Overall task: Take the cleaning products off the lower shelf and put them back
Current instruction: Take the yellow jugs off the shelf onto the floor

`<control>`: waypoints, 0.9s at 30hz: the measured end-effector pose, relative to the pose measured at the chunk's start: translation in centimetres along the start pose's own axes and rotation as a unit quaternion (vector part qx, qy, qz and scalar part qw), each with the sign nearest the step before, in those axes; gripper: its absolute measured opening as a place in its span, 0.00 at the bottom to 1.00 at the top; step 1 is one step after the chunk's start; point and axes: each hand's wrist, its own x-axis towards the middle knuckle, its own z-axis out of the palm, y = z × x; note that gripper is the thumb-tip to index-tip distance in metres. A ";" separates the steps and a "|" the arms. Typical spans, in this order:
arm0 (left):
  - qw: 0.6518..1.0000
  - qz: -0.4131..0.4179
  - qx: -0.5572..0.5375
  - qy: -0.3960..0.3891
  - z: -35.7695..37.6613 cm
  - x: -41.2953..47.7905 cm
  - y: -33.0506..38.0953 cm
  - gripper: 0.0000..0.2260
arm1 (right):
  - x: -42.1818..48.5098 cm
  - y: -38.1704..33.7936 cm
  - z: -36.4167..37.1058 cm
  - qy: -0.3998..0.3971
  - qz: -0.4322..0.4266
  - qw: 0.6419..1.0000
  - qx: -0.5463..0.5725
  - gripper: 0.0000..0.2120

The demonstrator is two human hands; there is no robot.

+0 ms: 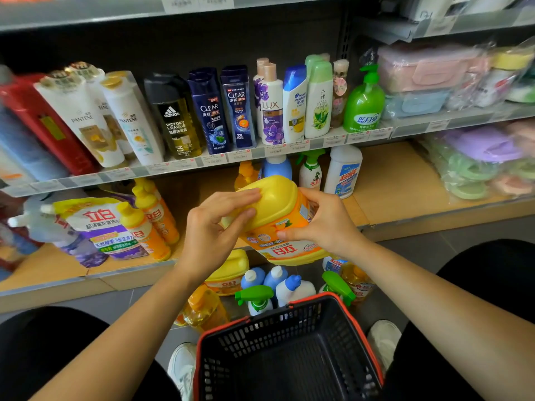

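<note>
A large yellow and orange detergent jug (278, 218) hangs in the air in front of the lower shelf (399, 198), its label upside down toward me. My left hand (215, 227) grips its yellow top on the left side. My right hand (321, 224) holds its right side, fingers curled round the body. On the lower shelf stand orange dish soap bottles (150, 221), a purple and white refill pouch (98, 227), a green-trigger spray bottle (310, 169) and a white cleaner bottle (343, 170).
On the floor by the shelf lie another yellow jug (228, 270), blue-capped white bottles (278, 282), a green sprayer (256, 299) and amber bottles (204, 309). A black basket with a red rim (289, 351) sits between my knees. Shampoo bottles (211, 111) fill the upper shelf.
</note>
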 end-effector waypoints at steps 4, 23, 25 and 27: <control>0.997 -0.032 0.059 0.046 -0.5 0.1 -0.9 0.09 | 0.2 0.2 0.1 0.003 0.014 0.999 0.030 0.30; 0.820 -0.469 -0.290 -0.154 3.1 -5.4 -4.6 0.25 | 2.7 0.1 0.1 0.039 0.062 0.937 0.341 0.42; 0.825 -0.465 -0.312 -0.084 2.9 -5.2 -4.4 0.28 | 3.3 0.6 0.1 0.018 0.053 0.942 0.331 0.37; 0.838 -0.444 -0.318 -0.012 2.0 -4.3 -4.2 0.33 | 4.0 1.2 -0.3 0.018 0.063 0.945 0.319 0.35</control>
